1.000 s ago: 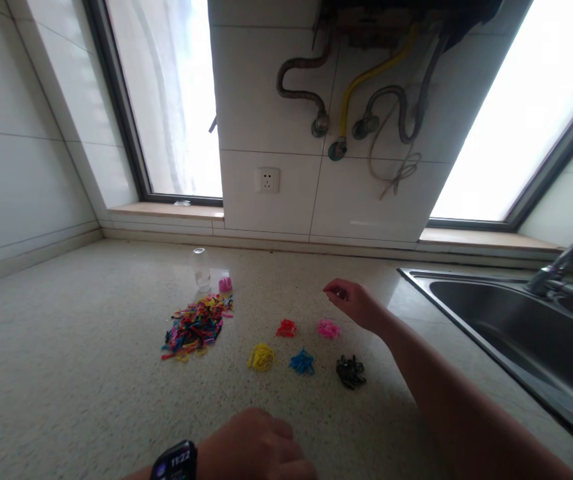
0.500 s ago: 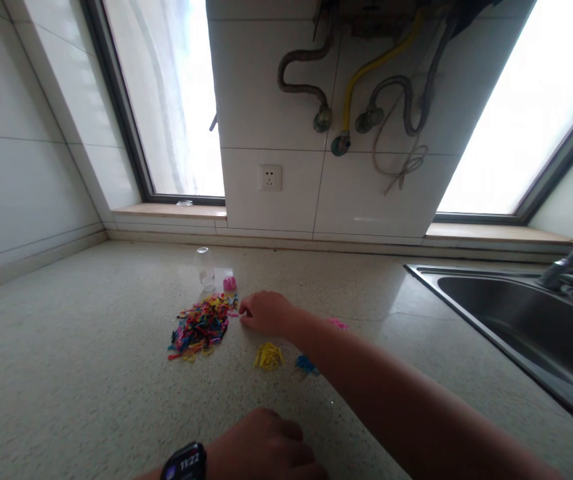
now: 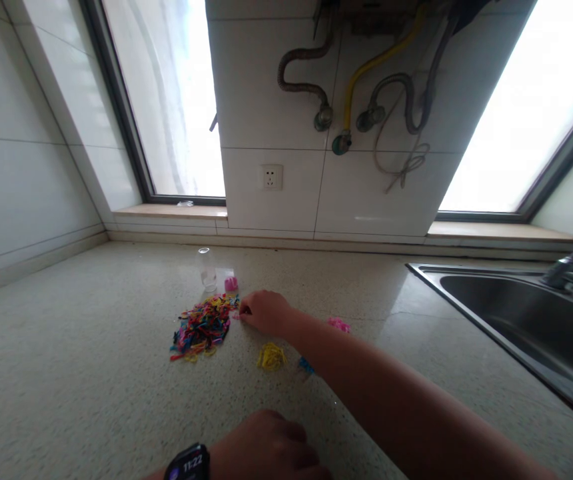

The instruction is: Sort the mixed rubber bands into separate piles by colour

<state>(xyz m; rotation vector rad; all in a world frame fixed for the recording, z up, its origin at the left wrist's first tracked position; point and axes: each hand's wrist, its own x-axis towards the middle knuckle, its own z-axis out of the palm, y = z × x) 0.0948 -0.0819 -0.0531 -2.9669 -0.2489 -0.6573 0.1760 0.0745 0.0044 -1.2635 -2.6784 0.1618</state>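
At the right edge of a mixed heap of small coloured rubber bands is my right hand, thumb and forefinger pinched together. Some pink bands touch or lie just beside its fingertips; whether one is between them is too small to tell. Below this hand sits a small pile of yellow rubber bands. Blue rubber bands show partly behind my right forearm, and pink rubber bands lie beyond it. My left hand, with a watch on its wrist, rests curled on the near counter, apart from the piles.
A clear plastic container stands behind the heap, a pink cap beside it. On the right a steel sink with a tap is set into the speckled counter. The tiled wall behind carries a socket and pipes.
My right hand stays at the heap's edge, its fingertips shifting only slightly. The whole view has moved a little, and more of the pink pile shows past my forearm.
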